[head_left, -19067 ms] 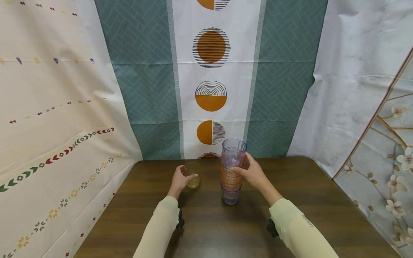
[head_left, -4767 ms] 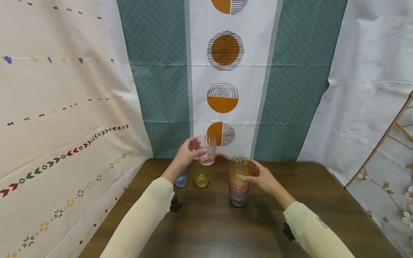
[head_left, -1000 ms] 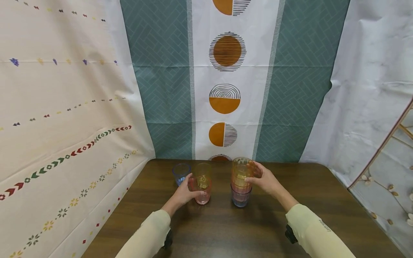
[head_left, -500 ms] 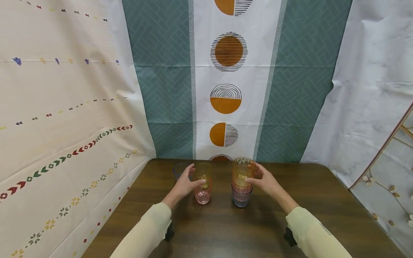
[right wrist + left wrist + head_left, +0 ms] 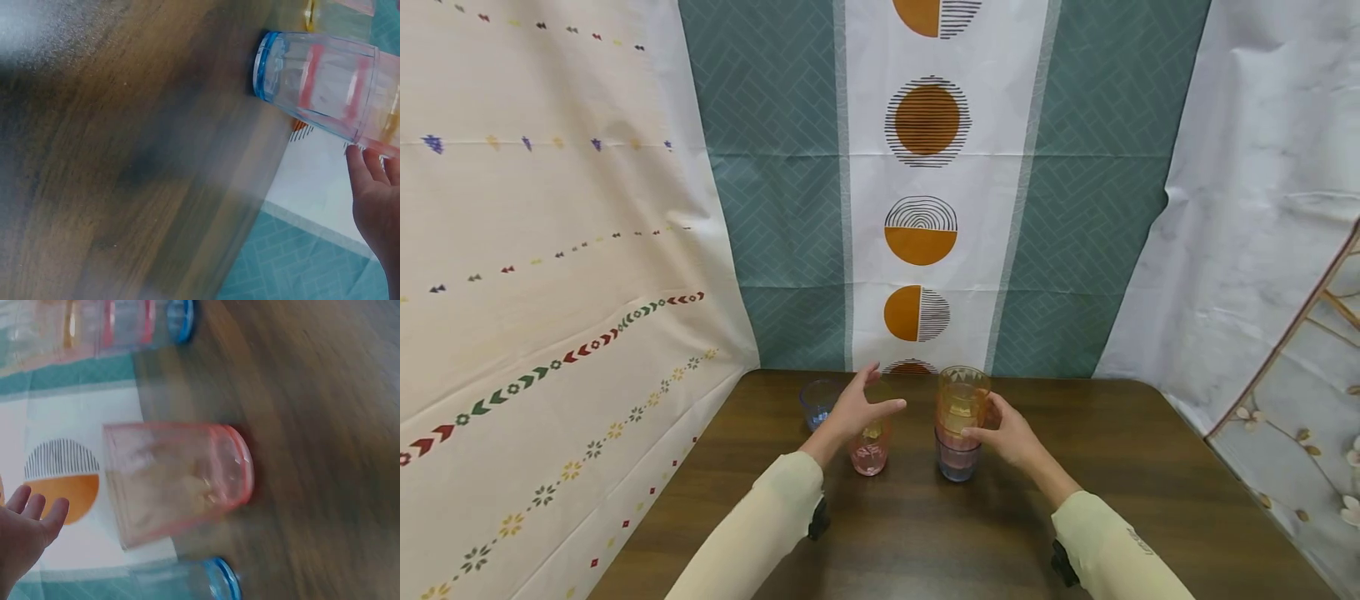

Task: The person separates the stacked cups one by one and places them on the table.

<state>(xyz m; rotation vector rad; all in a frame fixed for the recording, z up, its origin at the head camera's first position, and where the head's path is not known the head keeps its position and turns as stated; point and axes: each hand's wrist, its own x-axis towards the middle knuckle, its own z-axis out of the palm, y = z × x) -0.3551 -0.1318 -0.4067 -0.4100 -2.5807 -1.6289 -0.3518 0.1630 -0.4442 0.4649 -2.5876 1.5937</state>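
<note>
My left hand [image 5: 859,412] is spread, with nothing in it, above and behind a clear pink tumbler [image 5: 869,458] that stands upright on the table. In the left wrist view the fingers of this hand [image 5: 28,534] are apart from the pink tumbler [image 5: 178,481]. A yellow tumbler [image 5: 876,431] shows through behind the pink one. My right hand [image 5: 1011,433] holds the side of a stack of tumblers [image 5: 958,417], thumb in front and fingers behind. The stack is bluish at the bottom, pink in the middle and amber-yellow on top.
A blue tumbler [image 5: 817,403] stands at the back left, partly behind the left forearm. The brown wooden table [image 5: 910,542] ends at a hanging patterned cloth [image 5: 917,242] just beyond the tumblers. Another cloth [image 5: 550,375] hangs along the left side.
The pink tumbler, lifted by my left hand earlier, now stands in front of the yellow one. My left hand has let go and moved up and right. The right hand sits slightly lower on the stack.
</note>
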